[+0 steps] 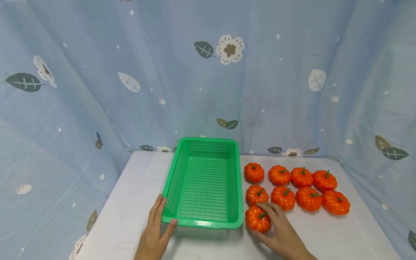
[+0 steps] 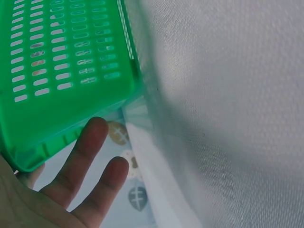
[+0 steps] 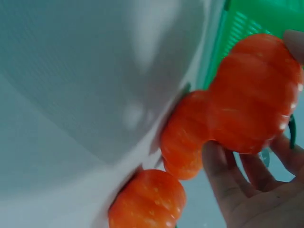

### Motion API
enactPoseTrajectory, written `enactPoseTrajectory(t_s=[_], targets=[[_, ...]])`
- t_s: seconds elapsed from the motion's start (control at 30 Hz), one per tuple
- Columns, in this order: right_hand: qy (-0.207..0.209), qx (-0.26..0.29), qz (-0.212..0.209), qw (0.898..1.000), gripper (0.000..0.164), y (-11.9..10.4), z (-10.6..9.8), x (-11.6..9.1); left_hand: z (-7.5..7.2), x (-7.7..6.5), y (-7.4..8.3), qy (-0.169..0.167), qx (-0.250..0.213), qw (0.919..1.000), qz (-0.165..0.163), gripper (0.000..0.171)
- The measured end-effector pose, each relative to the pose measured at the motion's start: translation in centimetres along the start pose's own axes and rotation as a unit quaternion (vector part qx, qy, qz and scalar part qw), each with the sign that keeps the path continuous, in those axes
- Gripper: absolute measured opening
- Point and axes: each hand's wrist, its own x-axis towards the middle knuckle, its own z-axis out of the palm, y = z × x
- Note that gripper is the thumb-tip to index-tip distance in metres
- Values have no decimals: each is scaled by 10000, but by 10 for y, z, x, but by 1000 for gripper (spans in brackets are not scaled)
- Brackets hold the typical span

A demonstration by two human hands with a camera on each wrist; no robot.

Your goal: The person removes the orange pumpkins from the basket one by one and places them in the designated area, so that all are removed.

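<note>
A green plastic basket (image 1: 203, 223) with slotted walls stands on the white table, its inside bare. My left hand (image 1: 155, 227) is at its near left corner, fingers fairly straight along the outer side and thumb by the front rim. The left wrist view has the fingers (image 2: 78, 159) beside the basket wall (image 2: 61, 102). My right hand (image 1: 281, 231) grips a small orange pumpkin (image 1: 258, 219) with a green stem, just right of the basket. In the right wrist view this pumpkin (image 3: 256, 95) sits between thumb and fingers, seemingly raised off the table.
Several more orange pumpkins (image 1: 282, 198) stand in two rows right of the basket; the nearest one (image 1: 256, 195) is just behind the held pumpkin. A blue curtain (image 1: 182, 90) with leaf and flower prints hangs behind and along the sides of the white table (image 1: 130, 202).
</note>
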Motion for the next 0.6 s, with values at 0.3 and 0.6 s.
enactPoseTrajectory(t_s=[0.3, 0.6], targets=[[-621, -260, 725, 9951, 84, -3, 9, -3, 3, -1, 0, -6, -42, 10000, 51, 77], [-599, -519, 681, 9945, 87, -4, 14, -4, 1, -2, -2, 48, 20, 10000, 45, 78]])
